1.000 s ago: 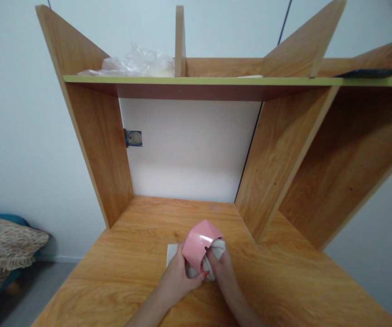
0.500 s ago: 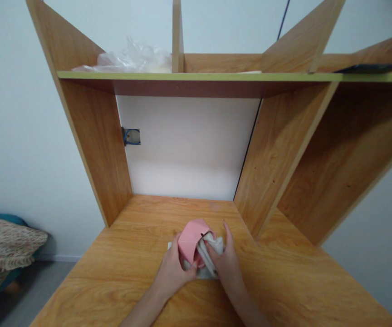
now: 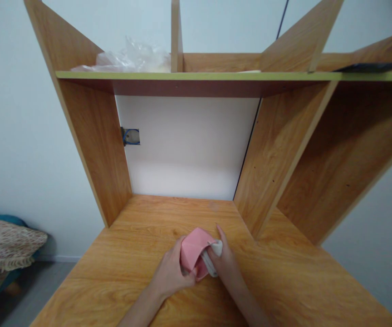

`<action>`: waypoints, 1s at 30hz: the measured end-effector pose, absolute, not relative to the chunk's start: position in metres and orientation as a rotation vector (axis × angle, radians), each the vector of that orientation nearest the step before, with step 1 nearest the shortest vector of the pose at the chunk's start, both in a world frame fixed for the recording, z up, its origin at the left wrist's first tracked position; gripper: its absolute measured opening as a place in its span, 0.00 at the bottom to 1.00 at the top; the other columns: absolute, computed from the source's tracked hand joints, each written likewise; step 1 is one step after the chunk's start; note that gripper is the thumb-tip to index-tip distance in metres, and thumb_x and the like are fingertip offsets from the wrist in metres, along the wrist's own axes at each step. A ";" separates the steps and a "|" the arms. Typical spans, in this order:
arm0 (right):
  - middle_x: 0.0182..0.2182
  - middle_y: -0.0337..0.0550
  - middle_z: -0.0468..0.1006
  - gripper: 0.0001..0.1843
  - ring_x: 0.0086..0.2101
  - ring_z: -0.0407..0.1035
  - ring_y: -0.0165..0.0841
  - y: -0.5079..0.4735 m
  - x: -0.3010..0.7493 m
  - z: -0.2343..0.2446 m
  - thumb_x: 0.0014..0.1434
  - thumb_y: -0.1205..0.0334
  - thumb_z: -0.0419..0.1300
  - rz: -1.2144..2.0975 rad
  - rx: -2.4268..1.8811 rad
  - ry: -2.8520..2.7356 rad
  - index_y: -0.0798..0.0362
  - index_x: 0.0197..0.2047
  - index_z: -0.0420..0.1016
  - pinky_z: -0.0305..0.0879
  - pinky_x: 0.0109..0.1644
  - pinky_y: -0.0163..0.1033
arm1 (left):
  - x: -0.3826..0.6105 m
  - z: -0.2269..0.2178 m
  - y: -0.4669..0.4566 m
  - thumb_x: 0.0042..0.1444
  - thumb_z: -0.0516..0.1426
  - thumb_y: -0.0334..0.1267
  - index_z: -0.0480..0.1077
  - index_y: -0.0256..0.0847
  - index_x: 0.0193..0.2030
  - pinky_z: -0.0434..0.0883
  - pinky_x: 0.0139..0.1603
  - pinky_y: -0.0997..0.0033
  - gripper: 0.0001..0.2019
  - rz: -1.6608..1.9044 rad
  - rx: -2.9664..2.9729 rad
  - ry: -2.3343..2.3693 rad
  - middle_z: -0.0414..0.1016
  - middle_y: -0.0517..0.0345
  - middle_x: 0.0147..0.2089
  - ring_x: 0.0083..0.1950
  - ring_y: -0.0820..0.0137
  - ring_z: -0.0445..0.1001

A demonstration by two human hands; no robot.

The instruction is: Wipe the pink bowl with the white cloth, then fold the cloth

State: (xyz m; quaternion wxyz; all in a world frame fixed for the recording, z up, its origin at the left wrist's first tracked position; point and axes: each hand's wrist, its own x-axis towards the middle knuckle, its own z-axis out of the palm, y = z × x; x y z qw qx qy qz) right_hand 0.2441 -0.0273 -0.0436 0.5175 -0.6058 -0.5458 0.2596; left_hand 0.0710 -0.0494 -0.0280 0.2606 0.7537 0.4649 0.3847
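A pink, faceted, bowl-like object (image 3: 194, 247) is tilted on its side just above or on the wooden desk, with its opening towards the right. My left hand (image 3: 172, 272) grips it from the left, thumb near the lower rim and fingers behind it. A light grey-white cloth (image 3: 210, 263) is bunched at the opening, partly inside. My right hand (image 3: 226, 263) pinches the cloth, thumb pressing it into the opening and one finger stretched upward. The fingers behind the pink object are hidden.
The wooden desk (image 3: 114, 272) lies under both hands. Behind it rise upright panels (image 3: 277, 159) and a shelf with a green edge (image 3: 216, 76). A clear plastic bag (image 3: 134, 56) and a dark flat object (image 3: 369, 68) lie on the shelf. A fringed blanket (image 3: 5, 240) is at far left.
The pink object has moved slightly down and turned in my hands. Less cloth shows now beneath it and at its right side. My right hand has shifted slightly left.
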 end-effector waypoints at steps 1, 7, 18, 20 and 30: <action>0.25 0.40 0.75 0.37 0.24 0.70 0.37 -0.028 0.244 -0.044 0.48 0.56 0.55 0.649 -1.439 -1.336 0.56 0.60 0.51 0.65 0.28 0.37 | 0.071 -0.028 -0.049 0.42 0.58 0.40 0.53 0.36 0.58 0.64 0.50 0.62 0.35 1.028 2.030 1.249 0.68 0.45 0.51 0.50 0.58 0.67; 0.33 0.45 0.76 0.38 0.30 0.71 0.37 -0.031 0.242 -0.046 0.51 0.51 0.53 0.653 -1.399 -1.265 0.58 0.61 0.48 0.66 0.34 0.38 | 0.069 -0.024 -0.045 0.48 0.56 0.44 0.47 0.39 0.62 0.60 0.54 0.61 0.36 1.098 1.916 1.221 0.62 0.46 0.56 0.55 0.59 0.62; 0.41 0.48 0.75 0.39 0.40 0.70 0.37 -0.037 0.230 -0.040 0.50 0.51 0.56 0.817 -1.141 -1.059 0.54 0.61 0.47 0.65 0.44 0.39 | 0.079 -0.026 -0.047 0.34 0.67 0.44 0.45 0.38 0.61 0.58 0.56 0.61 0.49 1.175 1.693 0.851 0.57 0.42 0.58 0.57 0.56 0.58; 0.41 0.47 0.75 0.40 0.39 0.71 0.37 -0.037 0.228 -0.040 0.50 0.51 0.56 0.844 -1.128 -1.059 0.54 0.62 0.46 0.66 0.42 0.39 | 0.080 -0.026 -0.048 0.31 0.68 0.41 0.46 0.38 0.60 0.58 0.55 0.61 0.50 1.187 1.682 0.875 0.58 0.43 0.57 0.57 0.56 0.59; 0.34 0.43 0.74 0.40 0.31 0.70 0.35 -0.026 0.235 -0.045 0.45 0.56 0.58 0.701 -1.357 -1.165 0.55 0.60 0.48 0.67 0.36 0.39 | 0.083 -0.018 -0.050 0.42 0.59 0.32 0.50 0.38 0.55 0.66 0.48 0.68 0.33 1.240 1.876 1.092 0.67 0.50 0.49 0.48 0.65 0.68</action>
